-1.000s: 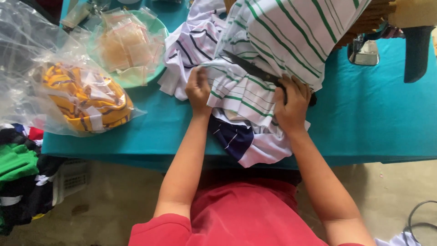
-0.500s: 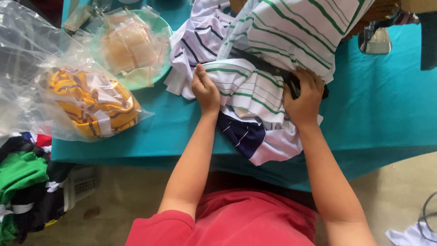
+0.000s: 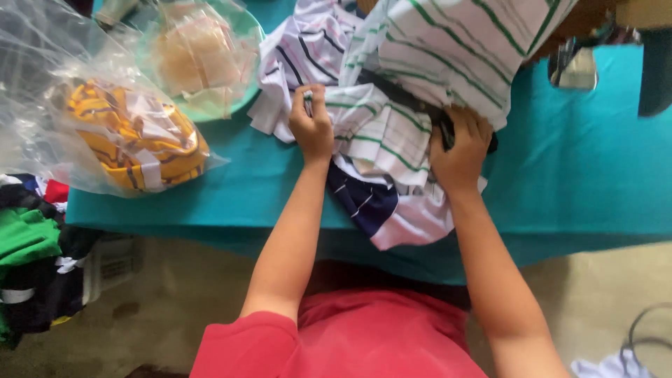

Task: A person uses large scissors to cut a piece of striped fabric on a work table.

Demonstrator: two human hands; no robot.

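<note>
Teal cloth-covered table (image 3: 574, 175) | soft green-striped white shirt (image 3: 392, 133), crumpled | left hand (image 3: 313, 126), right hand (image 3: 458, 150): fingers clamped on fabric

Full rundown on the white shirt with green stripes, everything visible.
The striped shirt is soft white cloth with thin green lines, crumpled and partly folded, lying on the teal table cover. Its upper part drapes over something hidden at the top edge. The left hand pinches its left edge; the right hand presses its right side beside a dark object. It lies over a navy and white garment, next to a purple-striped shirt.
</note>
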